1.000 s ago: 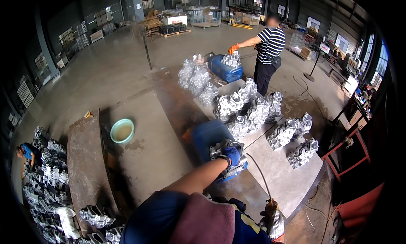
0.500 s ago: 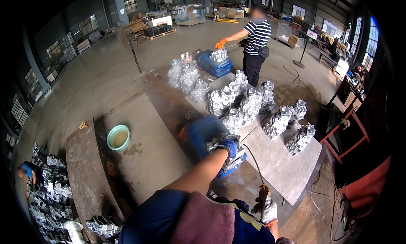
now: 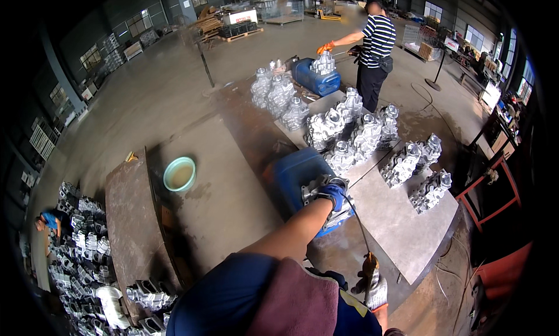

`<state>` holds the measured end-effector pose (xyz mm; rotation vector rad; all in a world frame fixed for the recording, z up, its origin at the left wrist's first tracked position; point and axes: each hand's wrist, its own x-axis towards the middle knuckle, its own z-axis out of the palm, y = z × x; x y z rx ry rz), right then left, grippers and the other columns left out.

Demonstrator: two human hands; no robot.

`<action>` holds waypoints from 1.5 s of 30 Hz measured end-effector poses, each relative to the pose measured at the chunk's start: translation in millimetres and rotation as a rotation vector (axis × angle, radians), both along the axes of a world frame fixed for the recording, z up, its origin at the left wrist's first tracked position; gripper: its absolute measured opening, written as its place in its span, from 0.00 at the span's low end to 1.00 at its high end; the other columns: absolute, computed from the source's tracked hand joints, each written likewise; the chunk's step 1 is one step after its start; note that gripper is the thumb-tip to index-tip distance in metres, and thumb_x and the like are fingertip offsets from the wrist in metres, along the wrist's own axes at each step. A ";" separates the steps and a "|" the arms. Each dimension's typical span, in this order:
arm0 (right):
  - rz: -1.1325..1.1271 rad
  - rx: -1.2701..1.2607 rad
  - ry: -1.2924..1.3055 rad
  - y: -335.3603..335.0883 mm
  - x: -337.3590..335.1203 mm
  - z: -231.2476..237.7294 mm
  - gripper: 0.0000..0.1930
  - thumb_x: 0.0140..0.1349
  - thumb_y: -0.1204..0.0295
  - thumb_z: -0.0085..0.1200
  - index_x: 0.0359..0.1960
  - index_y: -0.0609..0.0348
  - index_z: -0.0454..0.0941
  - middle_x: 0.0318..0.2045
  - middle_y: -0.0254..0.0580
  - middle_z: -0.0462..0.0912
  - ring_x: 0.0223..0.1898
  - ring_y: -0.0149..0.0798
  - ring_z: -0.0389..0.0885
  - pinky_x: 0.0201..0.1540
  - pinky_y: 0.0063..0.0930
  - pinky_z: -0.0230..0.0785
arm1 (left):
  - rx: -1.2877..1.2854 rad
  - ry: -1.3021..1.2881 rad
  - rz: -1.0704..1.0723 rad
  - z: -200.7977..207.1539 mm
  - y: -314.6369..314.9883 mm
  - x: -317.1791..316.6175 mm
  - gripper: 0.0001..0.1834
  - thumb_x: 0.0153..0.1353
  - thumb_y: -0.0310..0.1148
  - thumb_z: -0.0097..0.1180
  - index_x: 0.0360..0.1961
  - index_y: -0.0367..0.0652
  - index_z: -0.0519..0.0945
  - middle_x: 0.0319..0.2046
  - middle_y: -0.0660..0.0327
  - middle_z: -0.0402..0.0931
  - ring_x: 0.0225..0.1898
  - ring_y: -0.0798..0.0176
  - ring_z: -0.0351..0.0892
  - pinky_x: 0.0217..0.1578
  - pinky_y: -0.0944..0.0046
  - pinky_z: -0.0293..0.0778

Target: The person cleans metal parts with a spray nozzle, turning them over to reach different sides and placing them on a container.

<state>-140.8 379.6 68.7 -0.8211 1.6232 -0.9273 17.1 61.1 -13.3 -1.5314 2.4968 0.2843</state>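
Observation:
My left hand (image 3: 332, 194), in a blue glove, is closed on the upper part of a silver metal casting (image 3: 333, 219). The casting rests on a blue plastic drum (image 3: 295, 174) lying on its side. Lower right, my right hand (image 3: 372, 286), in a white and dark worn glove, grips a tool with a long thin dark rod (image 3: 362, 228). The rod bends up toward the casting's right side. Its tip is close to the casting near my left hand; whether it touches I cannot tell.
Several similar castings (image 3: 365, 139) stand on a grey metal sheet (image 3: 402, 237) beyond and right. Across the table, a person (image 3: 372, 51) in orange gloves handles another casting on a second blue drum (image 3: 317, 80). A green basin (image 3: 180, 174) stands on the floor left. Another person (image 3: 51, 221) bends by piled castings.
The whole view has shifted, so the scene sits farther right. My left hand stays on the casting. The rod's upper end now lies nearer my left hand.

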 end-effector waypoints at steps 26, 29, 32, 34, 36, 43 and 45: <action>0.002 0.182 0.041 -15.7 -87.0 -125.5 0.15 0.66 0.52 0.49 0.40 0.49 0.74 0.23 0.38 0.77 0.24 0.33 0.73 0.25 0.26 0.65 | -0.145 0.006 -0.021 10.8 -4.1 6.1 0.12 0.59 0.41 0.52 0.38 0.47 0.81 0.37 0.57 0.79 0.38 0.54 0.79 0.41 0.51 0.71; 0.225 -0.037 0.512 1.1 -134.7 -215.7 0.19 0.65 0.48 0.49 0.33 0.52 0.74 0.24 0.37 0.78 0.30 0.35 0.77 0.30 0.29 0.69 | -0.150 0.058 0.080 12.8 -4.6 -10.4 0.13 0.60 0.42 0.52 0.37 0.47 0.81 0.37 0.57 0.79 0.38 0.54 0.79 0.41 0.52 0.71; -0.090 0.400 0.107 9.4 -99.9 -143.3 0.26 0.64 0.42 0.47 0.43 0.52 0.75 0.26 0.40 0.78 0.29 0.39 0.79 0.28 0.34 0.71 | -0.191 0.067 0.237 -3.9 -6.9 -3.9 0.14 0.60 0.43 0.51 0.36 0.47 0.81 0.36 0.56 0.78 0.39 0.55 0.78 0.42 0.53 0.71; -0.107 0.369 -0.033 13.8 -88.2 -122.9 0.26 0.63 0.41 0.47 0.45 0.50 0.74 0.27 0.42 0.78 0.28 0.41 0.78 0.28 0.37 0.72 | -0.232 0.085 0.303 -6.3 -4.7 1.4 0.14 0.60 0.44 0.50 0.36 0.47 0.81 0.35 0.56 0.78 0.39 0.55 0.78 0.42 0.53 0.71; -0.132 0.314 -0.181 19.7 -77.2 -105.2 0.26 0.63 0.41 0.47 0.47 0.49 0.73 0.28 0.44 0.78 0.26 0.43 0.78 0.27 0.40 0.73 | -0.242 0.153 0.299 1.4 2.1 -1.1 0.15 0.60 0.45 0.50 0.36 0.47 0.81 0.36 0.55 0.78 0.40 0.54 0.78 0.44 0.54 0.71; -0.080 0.048 -0.788 14.7 -46.8 -78.1 0.29 0.62 0.39 0.46 0.56 0.42 0.68 0.30 0.50 0.78 0.20 0.50 0.78 0.25 0.50 0.75 | -0.218 -0.024 0.051 -59.2 -21.3 20.9 0.16 0.58 0.39 0.48 0.45 0.47 0.78 0.46 0.50 0.75 0.50 0.51 0.74 0.53 0.51 0.68; -0.238 0.001 -0.843 25.1 -51.9 -81.8 0.34 0.59 0.36 0.47 0.59 0.42 0.66 0.32 0.51 0.79 0.20 0.51 0.78 0.31 0.57 0.77 | -0.115 0.060 -0.034 -16.6 -7.2 -8.0 0.16 0.60 0.41 0.48 0.46 0.48 0.78 0.47 0.50 0.76 0.52 0.51 0.75 0.54 0.51 0.69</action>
